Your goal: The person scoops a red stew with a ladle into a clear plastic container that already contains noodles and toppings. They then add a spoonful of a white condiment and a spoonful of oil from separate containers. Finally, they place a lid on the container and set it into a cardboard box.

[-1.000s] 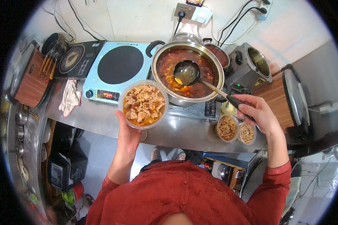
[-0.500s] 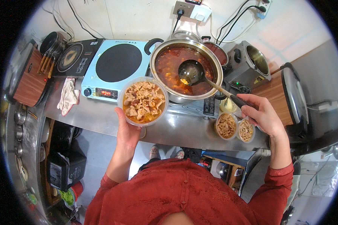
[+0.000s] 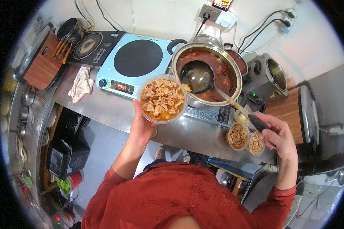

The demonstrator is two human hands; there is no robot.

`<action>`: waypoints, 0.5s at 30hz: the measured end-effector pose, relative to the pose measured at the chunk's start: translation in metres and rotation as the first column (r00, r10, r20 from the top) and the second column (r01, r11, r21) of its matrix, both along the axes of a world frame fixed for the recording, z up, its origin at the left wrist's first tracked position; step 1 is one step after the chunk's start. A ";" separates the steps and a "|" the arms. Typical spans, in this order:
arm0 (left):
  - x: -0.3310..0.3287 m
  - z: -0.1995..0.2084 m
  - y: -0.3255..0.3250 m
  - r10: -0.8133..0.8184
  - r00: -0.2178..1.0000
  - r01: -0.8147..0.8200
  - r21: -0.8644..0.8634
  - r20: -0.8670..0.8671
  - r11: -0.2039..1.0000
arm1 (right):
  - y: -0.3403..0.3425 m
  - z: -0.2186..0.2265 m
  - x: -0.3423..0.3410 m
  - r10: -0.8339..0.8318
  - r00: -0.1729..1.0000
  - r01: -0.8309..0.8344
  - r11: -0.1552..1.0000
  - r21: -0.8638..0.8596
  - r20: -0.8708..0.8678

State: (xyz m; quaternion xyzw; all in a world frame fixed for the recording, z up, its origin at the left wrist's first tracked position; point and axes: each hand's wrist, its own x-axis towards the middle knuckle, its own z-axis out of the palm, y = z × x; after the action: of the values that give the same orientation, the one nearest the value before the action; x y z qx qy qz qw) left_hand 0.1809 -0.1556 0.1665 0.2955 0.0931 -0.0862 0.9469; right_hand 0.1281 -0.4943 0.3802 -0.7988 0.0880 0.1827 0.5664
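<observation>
My left hand (image 3: 138, 129) is wrapped round a clear plastic tub (image 3: 166, 121), holding it in front of the stockpot. Cooked meat pieces (image 3: 163, 96) in orange broth fill the tub nearly to the rim. The closed fingers of my right hand (image 3: 278, 136) grip the dark handle of a ladle (image 3: 197, 77). Its bowl is over the pot (image 3: 239, 81) of red, oily broth, close to the tub's right rim. A yellowish bit of food shows at the ladle's left edge. The inside of the ladle's bowl looks dark and shiny.
Beside the pot on the left stands a light-blue induction cooker (image 3: 137, 58). Small tubs of shredded food (image 3: 238, 136) stand near my right hand. A white cloth glove (image 3: 81, 84) lies on the steel counter (image 3: 103, 111). Farther right is a wood-patterned cooker (image 3: 284, 112).
The ladle's bowl has come up and left, away from the broth's middle to beside the tub. My whole view has shifted, so the counter things appear farther right.
</observation>
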 end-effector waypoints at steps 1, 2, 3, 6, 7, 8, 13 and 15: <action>-0.001 0.000 0.000 -0.009 1.000 0.009 -0.003 0.015 1.000 | 0.002 -0.002 -0.005 0.041 0.999 -0.041 0.999 -0.016 0.020; -0.001 0.000 0.000 -0.024 0.999 0.025 -0.010 0.038 1.000 | 0.005 -0.004 -0.007 0.065 0.998 -0.064 0.996 -0.054 0.019; 0.000 0.000 0.001 -0.030 0.999 0.029 0.008 0.032 1.000 | 0.006 -0.006 -0.010 0.114 0.993 -0.113 0.992 -0.047 0.020; 0.002 -0.001 0.002 -0.050 0.998 0.048 0.041 0.032 0.998 | 0.015 -0.019 -0.014 0.225 0.967 -0.221 0.974 -0.050 0.121; 0.003 -0.002 0.002 -0.049 0.998 0.047 0.048 0.026 0.998 | 0.016 -0.022 -0.012 0.313 0.932 -0.292 0.947 -0.132 0.185; 0.003 -0.003 0.002 -0.053 0.998 0.051 0.052 0.041 0.997 | 0.017 -0.024 -0.011 0.346 0.912 -0.315 0.935 -0.164 0.221; 0.003 -0.005 0.004 -0.060 0.998 0.060 0.041 0.007 0.997 | 0.009 -0.019 -0.011 0.147 0.988 -0.143 0.988 0.062 -0.058; 0.001 -0.006 0.003 -0.044 0.999 0.044 0.053 -0.002 0.998 | 0.004 -0.022 -0.006 0.069 0.994 -0.046 0.966 0.256 -0.081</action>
State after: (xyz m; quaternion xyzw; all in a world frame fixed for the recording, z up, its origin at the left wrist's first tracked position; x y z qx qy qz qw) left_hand 0.1821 -0.1521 0.1608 0.3227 0.0890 -0.1047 0.9365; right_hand 0.1217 -0.4899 0.3581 -0.7130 0.0658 0.2444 0.6539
